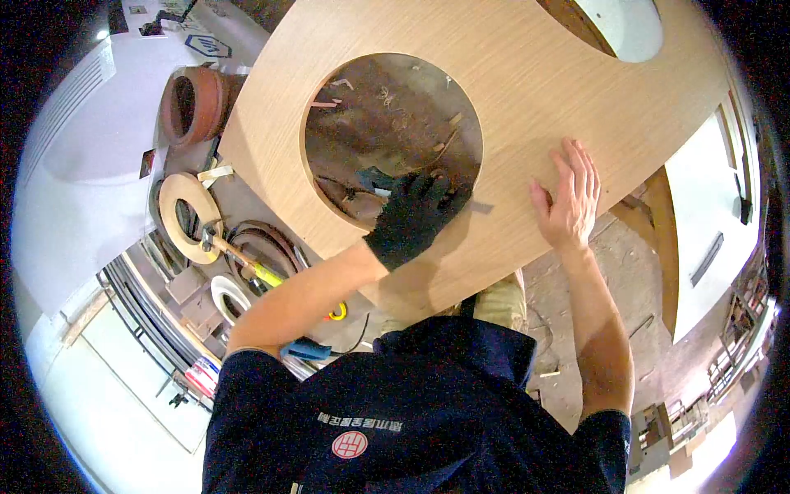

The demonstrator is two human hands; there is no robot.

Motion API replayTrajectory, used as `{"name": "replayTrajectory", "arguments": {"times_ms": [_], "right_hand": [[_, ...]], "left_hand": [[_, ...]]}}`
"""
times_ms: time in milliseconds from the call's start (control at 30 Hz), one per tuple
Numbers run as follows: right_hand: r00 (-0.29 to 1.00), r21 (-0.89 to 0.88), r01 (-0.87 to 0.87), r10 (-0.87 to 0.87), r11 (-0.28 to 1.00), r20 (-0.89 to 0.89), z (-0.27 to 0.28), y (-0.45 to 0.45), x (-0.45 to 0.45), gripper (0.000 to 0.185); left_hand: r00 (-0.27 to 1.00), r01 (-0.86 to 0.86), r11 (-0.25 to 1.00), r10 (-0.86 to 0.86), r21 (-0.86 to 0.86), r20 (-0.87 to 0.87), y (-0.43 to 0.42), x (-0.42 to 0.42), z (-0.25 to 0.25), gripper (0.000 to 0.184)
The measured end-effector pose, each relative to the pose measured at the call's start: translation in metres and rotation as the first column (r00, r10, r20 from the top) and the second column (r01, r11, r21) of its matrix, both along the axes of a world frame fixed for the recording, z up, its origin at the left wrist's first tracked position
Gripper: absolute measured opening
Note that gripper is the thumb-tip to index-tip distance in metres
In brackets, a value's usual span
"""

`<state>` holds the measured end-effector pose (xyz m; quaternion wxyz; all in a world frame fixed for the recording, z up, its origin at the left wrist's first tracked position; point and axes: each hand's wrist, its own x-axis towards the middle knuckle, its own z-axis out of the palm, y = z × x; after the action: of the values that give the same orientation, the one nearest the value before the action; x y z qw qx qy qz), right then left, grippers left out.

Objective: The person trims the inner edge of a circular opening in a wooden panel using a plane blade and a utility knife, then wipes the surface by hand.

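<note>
A large wood-grain panel (535, 90) with a round cut-out lies in front of me. My left hand (418, 212), in a black glove, is at the near rim of that cut-out. Its fingers are curled round a blue-ended hand tool (375, 179), most of which the glove hides, so its exact kind does not show. Close to the fingers, a small grey flat piece or shadow falls on the panel. My bare right hand (569, 198) lies flat on the panel to the right of the cut-out, fingers stretched out and holding nothing.
To the left are a roll of edge banding (174, 216), a brown roll (183, 107), a hammer (239, 257) and a white roll (224, 290). A white-faced panel (712, 222) stands at right. Scraps litter the floor (391, 107) seen through the cut-out.
</note>
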<state>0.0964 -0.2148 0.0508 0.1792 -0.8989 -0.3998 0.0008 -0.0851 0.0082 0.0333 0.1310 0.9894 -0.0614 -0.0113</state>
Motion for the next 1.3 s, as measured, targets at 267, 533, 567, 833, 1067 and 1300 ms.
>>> {"name": "replayTrajectory", "arguments": {"times_ms": [267, 533, 567, 833, 1067, 1300], "right_hand": [[1.000, -0.013, 0.005, -0.005, 1.000, -0.014, -0.005, -0.003, 0.000, 0.056], [0.996, 0.008, -0.040, 0.041, 0.999, -0.079, 0.003, -0.002, 0.003, 0.057], [0.995, 0.007, -0.050, 0.051, 0.999, -0.083, 0.003, -0.002, 0.004, 0.058], [0.959, -0.041, -0.167, 0.152, 0.985, -0.239, 0.012, -0.006, 0.021, 0.064], [0.865, -0.039, -0.357, 0.314, 0.933, -0.392, 0.033, 0.013, 0.066, 0.064], [0.753, -0.010, -0.628, 0.605, 0.778, -0.259, 0.028, 0.115, 0.110, 0.069]], "left_hand": [[0.912, -0.409, 0.909, 0.406, 0.076, 0.049, -0.029, 0.063, 0.007, 0.039], [0.747, -0.658, 0.753, 0.653, -0.005, 0.123, -0.014, 0.110, 0.005, 0.042], [0.725, -0.686, 0.728, 0.680, 0.017, 0.108, -0.013, 0.115, 0.005, 0.041], [0.578, -0.816, 0.576, 0.812, 0.043, 0.081, -0.045, 0.125, 0.009, 0.039], [0.418, -0.908, 0.419, 0.898, 0.026, 0.136, -0.015, 0.138, -0.022, 0.035], [0.375, -0.919, 0.373, 0.927, 0.128, -0.017, -0.033, 0.153, 0.011, 0.015]]}}
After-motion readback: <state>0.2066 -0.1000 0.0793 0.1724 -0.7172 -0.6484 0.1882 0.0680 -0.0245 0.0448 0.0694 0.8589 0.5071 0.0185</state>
